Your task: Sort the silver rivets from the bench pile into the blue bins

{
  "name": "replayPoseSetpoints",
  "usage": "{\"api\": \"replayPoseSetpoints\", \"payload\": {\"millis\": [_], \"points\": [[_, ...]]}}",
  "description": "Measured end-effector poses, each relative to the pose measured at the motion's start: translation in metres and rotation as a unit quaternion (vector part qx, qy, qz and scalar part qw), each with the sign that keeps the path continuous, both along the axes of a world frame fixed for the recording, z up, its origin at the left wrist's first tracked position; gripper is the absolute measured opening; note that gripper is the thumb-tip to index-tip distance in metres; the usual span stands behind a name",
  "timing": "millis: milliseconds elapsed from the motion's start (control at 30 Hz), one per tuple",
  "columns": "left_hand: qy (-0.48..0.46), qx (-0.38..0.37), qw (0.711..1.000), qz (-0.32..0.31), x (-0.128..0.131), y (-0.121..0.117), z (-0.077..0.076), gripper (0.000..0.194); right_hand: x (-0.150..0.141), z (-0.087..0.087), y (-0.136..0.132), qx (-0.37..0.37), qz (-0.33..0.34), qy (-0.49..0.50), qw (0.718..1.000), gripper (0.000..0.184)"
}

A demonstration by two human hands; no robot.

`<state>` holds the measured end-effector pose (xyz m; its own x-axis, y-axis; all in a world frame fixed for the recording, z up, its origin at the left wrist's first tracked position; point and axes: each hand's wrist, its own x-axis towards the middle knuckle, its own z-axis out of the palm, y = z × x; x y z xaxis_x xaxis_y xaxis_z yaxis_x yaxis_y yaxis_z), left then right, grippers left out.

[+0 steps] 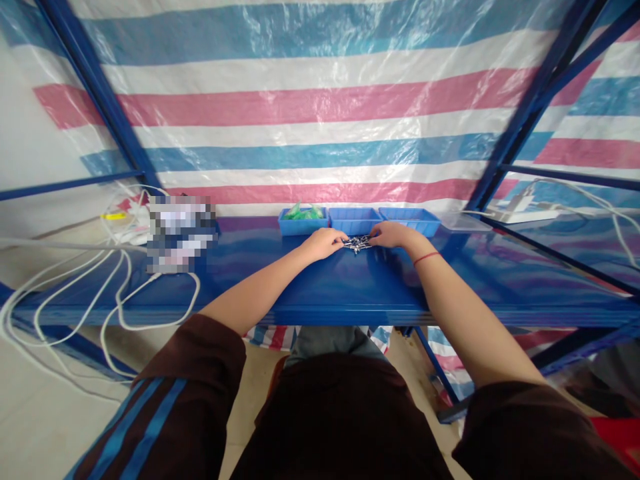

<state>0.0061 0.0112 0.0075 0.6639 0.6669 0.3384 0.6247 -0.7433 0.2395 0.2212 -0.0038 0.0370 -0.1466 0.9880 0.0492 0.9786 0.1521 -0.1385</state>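
A small heap of shiny metal pieces [356, 243], possibly screws, lies on the blue table between my two hands. My left hand [324, 244] is at the heap's left edge, its fingers and thumb drawn together at the pieces. From the right, my right hand [393, 235] reaches the same heap with curled fingers, tips at the pieces. Whatever either hand pinches is too small to make out. Just behind the hands stand a blue bin with green items [304, 213], a middle blue bin [355, 217] and a right blue bin [413, 219].
A clear plastic lid or tray [465, 222] lies right of the bins. White cables [125, 293] loop over the table's left end beside a blurred-out object [181, 233]. A white power strip [525, 210] sits at the right. Blue frame posts [520, 127] flank the striped sheet [320, 107].
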Motion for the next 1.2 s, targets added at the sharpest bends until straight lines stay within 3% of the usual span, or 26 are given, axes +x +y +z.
{"api": "replayPoseSetpoints", "payload": {"millis": [267,533,733,900,1000,1100,1200], "points": [[-0.017,0.026,0.998,-0.048,0.003,-0.001,-0.007,0.039,-0.002,-0.01,0.006,0.057,0.072,0.033,0.995,0.02],[-0.024,0.013,0.999,-0.039,0.006,0.0,-0.007,0.031,-0.007,-0.008,0.003,0.067,0.078,0.073,0.992,0.016],[-0.071,0.02,0.997,-0.009,0.003,-0.003,-0.005,0.04,-0.008,-0.004,-0.001,0.1,0.104,0.093,0.985,0.012],[-0.149,0.055,0.987,-0.01,0.005,-0.004,0.0,0.028,-0.019,0.001,-0.008,0.17,0.203,0.221,0.939,0.011],[-0.186,0.05,0.981,-0.013,0.006,-0.003,0.003,0.024,-0.028,0.001,-0.011,0.187,0.206,0.329,0.902,0.013],[-0.228,0.001,0.974,-0.022,0.006,-0.001,0.004,0.022,-0.033,0.001,-0.011,0.177,0.193,0.417,0.87,0.021],[-0.26,-0.052,0.964,-0.031,0.007,0.003,0.001,0.022,-0.034,0.001,-0.011,0.149,0.195,0.452,0.858,0.026]]}}
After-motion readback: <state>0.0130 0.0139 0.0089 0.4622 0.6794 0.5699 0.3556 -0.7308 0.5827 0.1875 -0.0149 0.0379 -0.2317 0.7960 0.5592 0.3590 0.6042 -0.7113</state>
